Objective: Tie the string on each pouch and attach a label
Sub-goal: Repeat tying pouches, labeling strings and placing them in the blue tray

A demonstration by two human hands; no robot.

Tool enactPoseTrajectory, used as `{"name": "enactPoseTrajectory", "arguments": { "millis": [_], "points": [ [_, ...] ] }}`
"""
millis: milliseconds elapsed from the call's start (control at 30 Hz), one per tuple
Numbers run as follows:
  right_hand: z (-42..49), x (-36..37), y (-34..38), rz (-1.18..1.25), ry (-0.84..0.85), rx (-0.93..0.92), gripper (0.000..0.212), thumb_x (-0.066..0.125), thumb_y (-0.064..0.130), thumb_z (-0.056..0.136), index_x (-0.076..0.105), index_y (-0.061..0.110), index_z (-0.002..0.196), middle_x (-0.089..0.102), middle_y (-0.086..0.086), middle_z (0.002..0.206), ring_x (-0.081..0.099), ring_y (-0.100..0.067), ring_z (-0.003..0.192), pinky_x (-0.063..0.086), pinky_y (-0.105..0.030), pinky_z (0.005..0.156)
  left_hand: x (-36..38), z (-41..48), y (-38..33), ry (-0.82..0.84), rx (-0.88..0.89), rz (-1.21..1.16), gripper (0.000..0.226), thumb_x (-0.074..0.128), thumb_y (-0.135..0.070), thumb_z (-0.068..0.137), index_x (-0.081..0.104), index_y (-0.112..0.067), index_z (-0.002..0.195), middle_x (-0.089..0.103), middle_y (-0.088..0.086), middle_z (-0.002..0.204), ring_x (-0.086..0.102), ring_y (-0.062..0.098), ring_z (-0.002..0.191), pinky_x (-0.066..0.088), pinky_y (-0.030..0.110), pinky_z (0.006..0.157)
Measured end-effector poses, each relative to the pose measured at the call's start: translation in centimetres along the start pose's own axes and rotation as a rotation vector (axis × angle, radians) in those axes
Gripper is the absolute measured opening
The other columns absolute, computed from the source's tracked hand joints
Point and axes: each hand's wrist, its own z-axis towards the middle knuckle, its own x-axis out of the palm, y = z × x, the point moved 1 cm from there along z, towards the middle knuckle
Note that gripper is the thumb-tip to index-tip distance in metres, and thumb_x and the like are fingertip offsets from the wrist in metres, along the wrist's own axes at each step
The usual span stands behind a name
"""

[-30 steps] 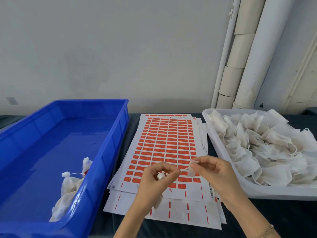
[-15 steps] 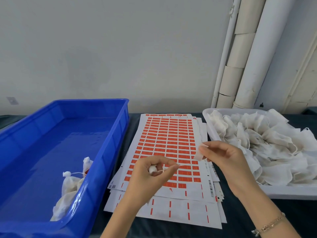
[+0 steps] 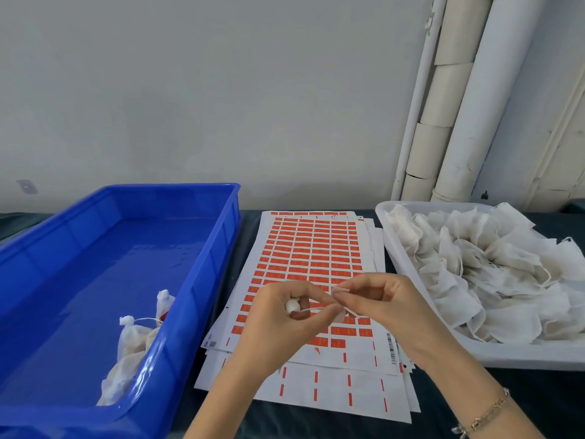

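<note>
A dark table carries a blue bin on the left, mostly bare inside, with two tied pouches against its near right wall. A white tray on the right is heaped with loose pouches. Label sheets fill the gap between them, edges almost touching both. Above the sheets, the left hand curls around a small pouch. Its string runs to the right hand, which pinches a label.

Label sheets lie stacked at the tabletop's centre, with a bin to their left and a tray to their right. Tied pouches sit in the bin's near right corner; loose pouches fill the tray. My left hand and right hand are close together over the sheets.
</note>
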Motion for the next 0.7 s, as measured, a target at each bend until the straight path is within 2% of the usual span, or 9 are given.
{"name": "enactPoseTrajectory", "arguments": {
  "millis": [200,333,400,533,700],
  "points": [
    [-0.31,0.01,0.04,0.016,0.012,0.016,0.013,0.077,0.023,0.074,0.076,0.035,0.074,0.074,0.012,0.084,0.07,-0.006,0.083,0.055,-0.02,0.07,0.14,0.22,0.62,-0.042,-0.05,0.023,0.007,0.078,-0.032,0.075,0.074,-0.028,0.077,0.064,-0.018,0.064,0.058,0.005,0.062,0.044,0.012,0.054],
    [-0.33,0.06,0.01,0.029,0.016,0.024,0.011,0.078,0.022,0.074,0.076,0.032,0.075,0.074,0.01,0.085,0.071,-0.008,0.083,0.057,-0.023,0.071,0.23,0.16,0.86,-0.065,-0.065,0.023,0.01,0.079,-0.034,0.073,0.072,-0.028,0.076,0.065,-0.011,0.067,0.059,0.012,0.065,0.049,0.014,0.055],
    [-0.35,0.03,0.05,0.036,0.016,0.027,0.008,0.079,0.025,0.072,0.076,0.029,0.078,0.074,0.01,0.085,0.071,-0.008,0.083,0.057,-0.022,0.07,0.21,0.14,0.89,-0.074,-0.065,0.024,0.01,0.079,-0.034,0.074,0.072,-0.027,0.075,0.065,-0.011,0.068,0.059,0.01,0.066,0.047,0.012,0.055],
    [-0.46,0.03,0.17,0.057,0.027,0.025,0.018,0.077,0.035,0.061,0.076,0.032,0.079,0.074,0.01,0.086,0.071,-0.008,0.082,0.055,-0.017,0.066,0.15,0.05,0.81,-0.074,-0.081,0.015,0.008,0.079,-0.033,0.074,0.072,-0.029,0.076,0.063,-0.019,0.065,0.057,0.003,0.063,0.042,0.008,0.052],
    [-0.36,0.13,-0.13,0.07,0.035,0.066,0.011,0.078,0.024,0.071,0.077,0.032,0.079,0.074,0.01,0.089,0.07,-0.01,0.087,0.057,-0.022,0.072,0.39,-0.12,0.83,-0.053,-0.093,0.038,0.003,0.076,-0.036,0.076,0.074,-0.036,0.074,0.066,-0.024,0.066,0.06,0.0,0.07,0.045,0.008,0.055]
  ]
}}
